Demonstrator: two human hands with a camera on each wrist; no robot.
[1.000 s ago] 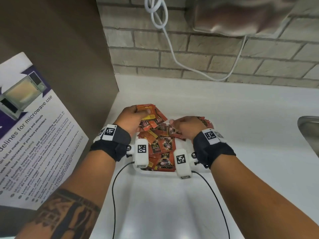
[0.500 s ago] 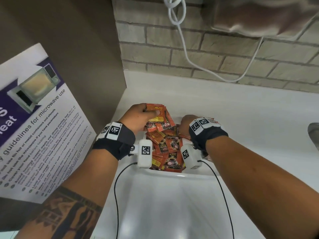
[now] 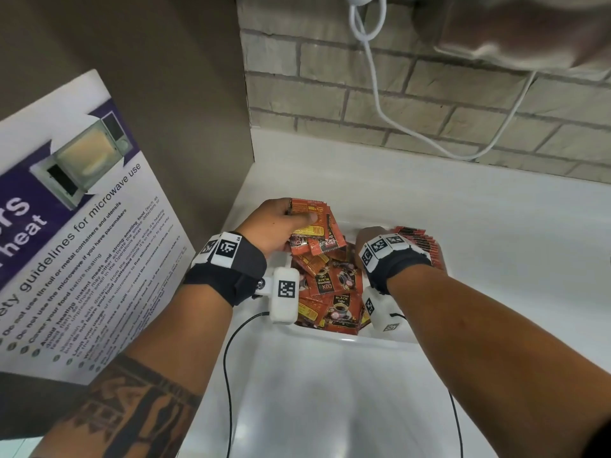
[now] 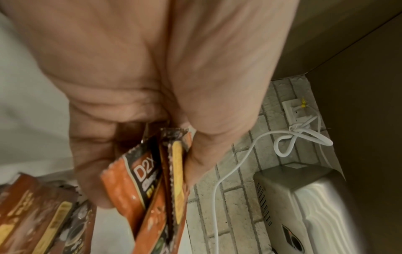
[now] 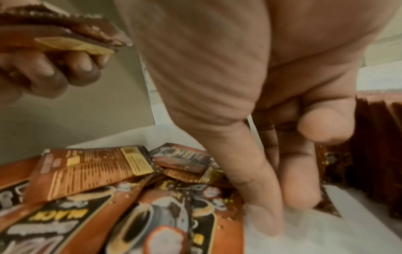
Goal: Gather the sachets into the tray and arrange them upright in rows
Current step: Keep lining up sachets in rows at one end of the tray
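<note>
Over the white tray (image 3: 344, 340) on the desk (image 3: 330, 391), a fanned bunch of sachets (image 3: 314, 216) was gripped by the left hand (image 3: 277, 223). Loose sachets (image 3: 330, 292) were heaped in the tray. Straight fingers (image 5: 259, 197) of the right hand (image 3: 370, 239) were pushed down beside an upright row (image 3: 420, 242).

The right hand (image 5: 272, 137) reaches down into the white tray (image 5: 315, 237), fingertips (image 5: 267, 221) seemingly touching its floor beside loose sachets (image 5: 91, 171); upper left, the left hand (image 5: 47, 72) grips a few sachets
</note>
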